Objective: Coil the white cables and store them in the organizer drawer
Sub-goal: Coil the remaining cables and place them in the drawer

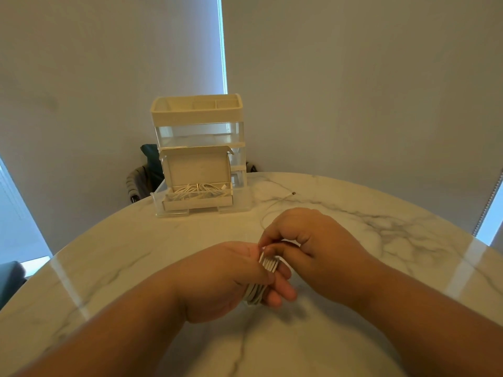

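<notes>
Gripping coil (pixel 269 263) in left hand (pixel 226 278), pinching it with right hand (pixel 307 235). Could spring apart on slack grip or snagged tail (pixel 281 199).

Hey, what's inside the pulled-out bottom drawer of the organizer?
The drawer holds an open white box with coiled white cables. Its raised lid hides the drawer's back.

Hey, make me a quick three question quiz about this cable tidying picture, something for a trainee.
1. True or false: the organizer's bottom drawer is pulled open.
2. What does the right hand pinch? A) cable B) drawer C) nothing
3. Fill in: the cable is wound round the fingers of the ____.
Key: 1 true; 2 A; 3 left hand.
</notes>
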`<action>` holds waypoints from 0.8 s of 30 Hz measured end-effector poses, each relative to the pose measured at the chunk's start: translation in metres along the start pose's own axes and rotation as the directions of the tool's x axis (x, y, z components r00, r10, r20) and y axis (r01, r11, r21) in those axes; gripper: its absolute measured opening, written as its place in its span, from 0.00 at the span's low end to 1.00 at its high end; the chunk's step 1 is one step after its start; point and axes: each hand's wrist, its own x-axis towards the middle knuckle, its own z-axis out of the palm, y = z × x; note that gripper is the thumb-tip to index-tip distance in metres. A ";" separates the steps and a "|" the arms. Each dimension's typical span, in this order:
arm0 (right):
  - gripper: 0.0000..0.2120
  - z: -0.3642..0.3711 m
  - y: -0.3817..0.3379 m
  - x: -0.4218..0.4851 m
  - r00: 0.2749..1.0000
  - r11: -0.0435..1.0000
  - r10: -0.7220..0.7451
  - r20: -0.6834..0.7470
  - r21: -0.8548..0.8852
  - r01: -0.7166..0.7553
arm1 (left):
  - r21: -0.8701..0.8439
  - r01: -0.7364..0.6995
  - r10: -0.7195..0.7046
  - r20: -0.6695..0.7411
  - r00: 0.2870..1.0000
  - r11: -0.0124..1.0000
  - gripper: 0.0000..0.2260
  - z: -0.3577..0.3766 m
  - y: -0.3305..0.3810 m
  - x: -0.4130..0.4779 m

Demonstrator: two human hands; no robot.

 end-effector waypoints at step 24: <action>0.09 0.020 0.013 -0.005 0.952 0.658 0.282 0.119 0.698 -0.282 | -0.120 -0.194 0.200 0.034 0.979 0.974 0.11 0.002 0.002 0.004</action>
